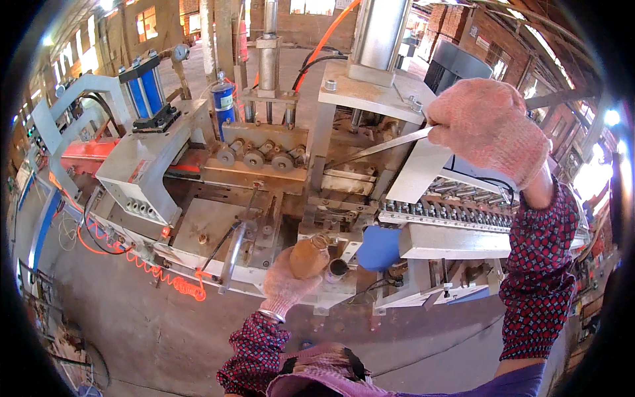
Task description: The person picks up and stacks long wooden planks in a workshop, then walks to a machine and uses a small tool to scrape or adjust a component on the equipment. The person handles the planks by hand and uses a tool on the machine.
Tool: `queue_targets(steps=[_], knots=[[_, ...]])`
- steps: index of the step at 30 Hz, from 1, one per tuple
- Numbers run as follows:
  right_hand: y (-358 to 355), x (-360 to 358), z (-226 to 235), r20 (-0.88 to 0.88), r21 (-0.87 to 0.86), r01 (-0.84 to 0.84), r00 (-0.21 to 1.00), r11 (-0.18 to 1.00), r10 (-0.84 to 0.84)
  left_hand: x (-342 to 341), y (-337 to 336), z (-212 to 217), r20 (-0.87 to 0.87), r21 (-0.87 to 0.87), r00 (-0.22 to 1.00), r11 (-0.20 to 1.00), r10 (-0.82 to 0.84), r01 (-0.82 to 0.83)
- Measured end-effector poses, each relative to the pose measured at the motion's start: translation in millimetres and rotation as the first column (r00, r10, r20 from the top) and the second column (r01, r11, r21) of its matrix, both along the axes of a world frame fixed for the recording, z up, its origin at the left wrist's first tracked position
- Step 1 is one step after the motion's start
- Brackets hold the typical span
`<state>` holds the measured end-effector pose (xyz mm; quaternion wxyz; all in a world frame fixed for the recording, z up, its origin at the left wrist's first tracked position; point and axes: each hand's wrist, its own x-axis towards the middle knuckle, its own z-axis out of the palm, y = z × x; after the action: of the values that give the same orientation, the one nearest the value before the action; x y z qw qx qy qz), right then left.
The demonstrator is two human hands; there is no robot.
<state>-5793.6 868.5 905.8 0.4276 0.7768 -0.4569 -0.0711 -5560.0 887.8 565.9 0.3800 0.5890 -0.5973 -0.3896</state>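
Observation:
My right hand, in a pink knitted glove, is raised at the upper right with its fingers closed round a flat metal strip. The strip slants down to the left, its far end inside the machine frame under the big cylinder. Low in the middle, my left hand, gloved the same way, grips a rounded brown bottle, its neck pointing away from me. Just right of the bottle is a small dark-mouthed cup at the machine's front edge. The glove hides part of the bottle.
A long grey machine spans the view, with three rollers at its middle. To the right are a row of bolts and a blue plate. An orange coiled hose hangs at the front left. Large cylinders rise behind.

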Motion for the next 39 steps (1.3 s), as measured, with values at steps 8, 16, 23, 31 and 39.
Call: queue_targets(steps=[8, 16, 23, 31, 39], knots=[[51.3, -34.6, -0.2, 0.249, 0.095, 0.039, 0.967, 0.995, -0.061, -2.7, -41.1, -37.7, -0.094, 0.0, 0.996, 1.0, -0.006, 0.006], [101.5, -45.4, -32.1, 0.567, 0.255, -0.055, 0.817, 0.965, -0.103, 7.7, -40.2, -65.4, -0.287, -0.048, 0.958, 0.998, 0.019, -0.034], [103.8, -1.2, -37.3, 0.492, 0.369, -0.029, 0.854, 0.929, -0.169, 41.2, 18.7, -24.1, -0.103, 0.043, 0.99, 0.995, 0.095, -0.091], [108.3, 80.3, -30.4, 0.477, 0.295, -0.288, 0.871, 0.911, 0.121, 143.5, 90.0, -8.8, 0.005, 0.148, 0.98, 0.969, 0.2, -0.198], [85.6, 307.4, -23.5, 0.245, 0.411, -0.45, 0.892, 0.793, 0.379, 347.2, 183.3, -16.3, 0.231, -0.156, 0.768, 0.802, 0.597, -0.576]])
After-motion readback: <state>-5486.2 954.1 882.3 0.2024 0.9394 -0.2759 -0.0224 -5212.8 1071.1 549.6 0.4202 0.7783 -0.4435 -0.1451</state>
